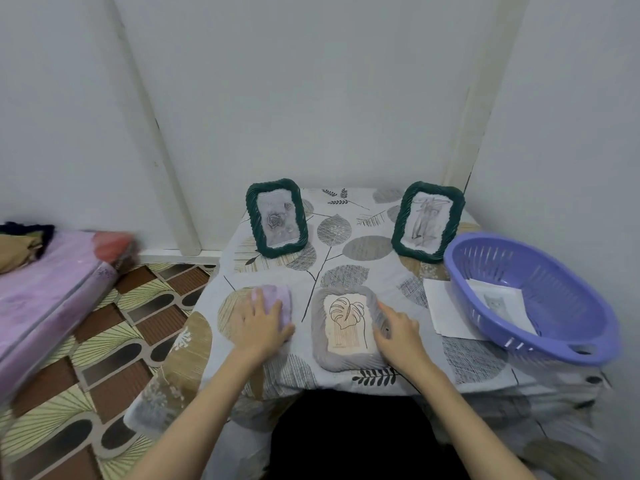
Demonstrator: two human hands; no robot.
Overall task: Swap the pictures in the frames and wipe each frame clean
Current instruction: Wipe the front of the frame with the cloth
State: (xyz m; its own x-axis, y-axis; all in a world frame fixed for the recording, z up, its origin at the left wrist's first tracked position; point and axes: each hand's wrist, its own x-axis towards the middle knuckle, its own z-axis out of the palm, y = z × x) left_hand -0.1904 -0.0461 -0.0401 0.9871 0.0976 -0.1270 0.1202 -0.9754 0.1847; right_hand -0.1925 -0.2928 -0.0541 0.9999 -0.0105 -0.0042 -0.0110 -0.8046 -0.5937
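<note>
A grey frame (323, 355) with a leaf drawing lies flat on the table near the front edge. My right hand (398, 329) rests on its right rim, fingers spread. My left hand (265, 323) lies flat on a folded lilac cloth (275, 296) to the left of that frame. Two dark green frames stand upright at the back: the left green frame (276, 218) holds a rose picture, the right green frame (427, 221) holds a grey sketch.
A purple plastic basket (554, 327) sits at the right with a picture inside, partly on top of a white paper sheet (441, 306). The table (346, 268) has a leaf-print cover and stands against a white wall. A pink mattress (45, 299) lies left on the patterned floor.
</note>
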